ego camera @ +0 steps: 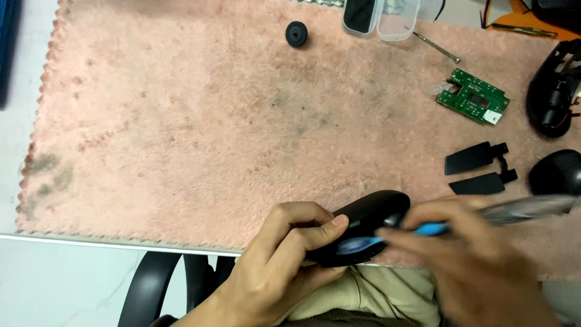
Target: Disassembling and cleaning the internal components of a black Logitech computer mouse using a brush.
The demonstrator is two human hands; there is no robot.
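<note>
Covering most of the white bench [24, 266] is a pink fuzzy mat [181, 121], stained grey toward its centre and near its left edge. Left hand [284, 260] sits at the mat's near edge, fingers curled tight around a black mouse shell [369, 218], thumb pressed on its top; the shell overhangs the near edge, above the person's lap. Right hand [466, 254] is motion-blurred just right of the shell, fingers wrapped around a tool with a clear shaft and blue section [433, 228]; its tip meets the shell, exact contact point too smeared to tell. At the right edge: an opened black mouse body [554, 91] with a red wire showing, and below it a black rounded cover [557, 171]. At the far edge, a small clear plastic box [396, 18] stands open, with a dark oval piece [362, 13] in one half; the other half's contents can't be made out. A green circuit board [473, 97] lies right of centre, between the box and the mouse body. Two black button plates [478, 169] lie side by side near the rounded cover. A thin metal screwdriver [437, 47] lies just beside the box. A small black wheel [296, 33] is near the far edge, left of the box.
</note>
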